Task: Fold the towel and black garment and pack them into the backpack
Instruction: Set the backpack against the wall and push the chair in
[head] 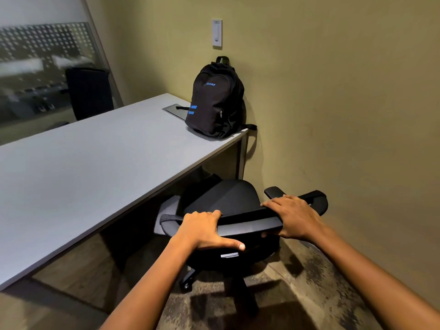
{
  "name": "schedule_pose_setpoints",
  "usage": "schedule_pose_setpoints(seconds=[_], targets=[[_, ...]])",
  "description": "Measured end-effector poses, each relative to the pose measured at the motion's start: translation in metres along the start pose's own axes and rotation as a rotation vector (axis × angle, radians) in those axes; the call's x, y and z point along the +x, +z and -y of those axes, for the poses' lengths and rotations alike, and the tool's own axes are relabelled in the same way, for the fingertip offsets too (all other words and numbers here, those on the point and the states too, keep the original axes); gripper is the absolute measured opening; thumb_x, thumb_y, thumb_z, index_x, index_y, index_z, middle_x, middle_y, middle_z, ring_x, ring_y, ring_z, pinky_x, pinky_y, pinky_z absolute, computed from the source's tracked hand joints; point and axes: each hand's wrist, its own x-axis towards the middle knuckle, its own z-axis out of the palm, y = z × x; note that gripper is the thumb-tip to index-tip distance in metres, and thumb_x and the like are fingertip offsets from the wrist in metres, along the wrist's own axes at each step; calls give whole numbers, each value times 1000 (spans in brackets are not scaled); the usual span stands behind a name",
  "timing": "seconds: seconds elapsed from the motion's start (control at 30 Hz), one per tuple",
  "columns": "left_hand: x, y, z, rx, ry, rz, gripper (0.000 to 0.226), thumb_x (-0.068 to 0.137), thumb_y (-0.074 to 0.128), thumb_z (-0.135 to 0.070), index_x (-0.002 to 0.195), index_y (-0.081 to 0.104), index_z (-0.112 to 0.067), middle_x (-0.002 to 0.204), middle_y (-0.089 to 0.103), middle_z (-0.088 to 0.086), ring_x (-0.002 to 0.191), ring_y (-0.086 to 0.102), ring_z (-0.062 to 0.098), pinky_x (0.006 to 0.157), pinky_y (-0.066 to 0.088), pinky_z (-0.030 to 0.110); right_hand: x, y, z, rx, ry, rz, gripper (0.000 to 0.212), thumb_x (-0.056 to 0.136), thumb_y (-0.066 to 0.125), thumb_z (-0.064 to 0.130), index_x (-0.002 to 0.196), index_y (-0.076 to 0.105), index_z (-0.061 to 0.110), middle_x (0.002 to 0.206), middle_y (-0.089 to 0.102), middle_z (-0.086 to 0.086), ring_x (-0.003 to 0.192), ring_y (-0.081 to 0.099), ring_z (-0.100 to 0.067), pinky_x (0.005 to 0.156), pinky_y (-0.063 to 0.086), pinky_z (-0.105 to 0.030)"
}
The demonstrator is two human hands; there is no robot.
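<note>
A black backpack (215, 101) with blue stripes stands upright and zipped at the far right corner of the grey table (78, 167), leaning on the wall. No towel or black garment is in view. Both my hands grip the top edge of a black office chair's backrest (250, 222). My left hand (204, 228) holds it near its left end, my right hand (294, 216) near its right end. The chair seat (226, 196) is partly tucked under the table.
A metal cable hatch (175, 110) is set into the table beside the backpack. Another dark chair (89, 92) stands behind the table by a glass partition. The olive wall (345, 115) runs close on the right. Carpet floor lies below.
</note>
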Motion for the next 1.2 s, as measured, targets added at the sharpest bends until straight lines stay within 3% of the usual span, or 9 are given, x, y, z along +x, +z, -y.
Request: schedule_pose_setpoints(seconds=[0.13, 0.23, 0.37, 0.5, 0.67, 0.73, 0.87, 1.2], targets=[[-9, 6, -9, 34, -35, 12, 115, 40, 28, -100, 117, 49, -19, 110, 66, 0, 95, 63, 24, 77, 46, 37, -3, 3, -5, -19, -46, -18, 81, 72, 46, 79, 138, 40, 32, 136, 50, 12, 126, 47, -12, 115, 22, -32], [-14, 9, -13, 33, -55, 21, 107, 48, 39, -97, 119, 47, -18, 113, 64, 0, 98, 62, 25, 77, 43, 37, -3, 4, -7, -14, -82, -52, 74, 73, 62, 63, 137, 45, 29, 133, 55, 8, 124, 51, -15, 113, 26, -33], [-21, 11, -12, 32, -84, 3, 114, 41, 32, -99, 123, 45, -19, 120, 62, -3, 102, 61, 24, 79, 43, 37, 3, 3, -5, -36, -127, -74, 74, 68, 73, 43, 136, 48, 27, 132, 57, 5, 123, 53, -17, 111, 29, -34], [-28, 13, -4, 22, -118, -23, 117, 41, 26, -99, 123, 46, -19, 121, 61, -3, 102, 61, 23, 81, 45, 36, 17, -2, 3, -55, -165, -26, 75, 77, 64, 46, 144, 35, 30, 143, 44, 8, 132, 41, -14, 114, 20, -31], [-34, 8, 15, 8, -180, -17, 118, 40, 25, -99, 127, 44, -21, 126, 59, -3, 108, 59, 22, 83, 45, 36, 40, -7, 19, -39, -239, -22, 77, 79, 58, 58, 145, 33, 28, 145, 43, 6, 132, 40, -16, 114, 21, -34], [-37, 2, 23, -7, -212, 14, 121, 39, 31, -99, 133, 41, -23, 132, 56, -4, 115, 56, 23, 88, 45, 37, 53, -8, 27, -40, -266, -23, 79, 79, 54, 65, 145, 33, 27, 144, 44, 6, 131, 41, -17, 114, 23, -35], [-36, -5, 41, -34, -272, 11, 99, 60, 50, -87, 135, 39, -23, 134, 53, -3, 119, 53, 23, 92, 43, 36, 78, -13, 40, -58, -321, -16, 85, 77, 52, 72, 146, 31, 26, 145, 42, 6, 131, 41, -18, 111, 26, -33], [-7, -10, 64, -59, -385, -32, 96, 63, 51, -84, 132, 42, -19, 129, 56, -1, 114, 55, 25, 89, 45, 39, 151, -17, 34, -70, -373, 20, 89, 73, 58, 71, 146, 28, 31, 149, 37, 8, 140, 29, -10, 119, 10, -37]])
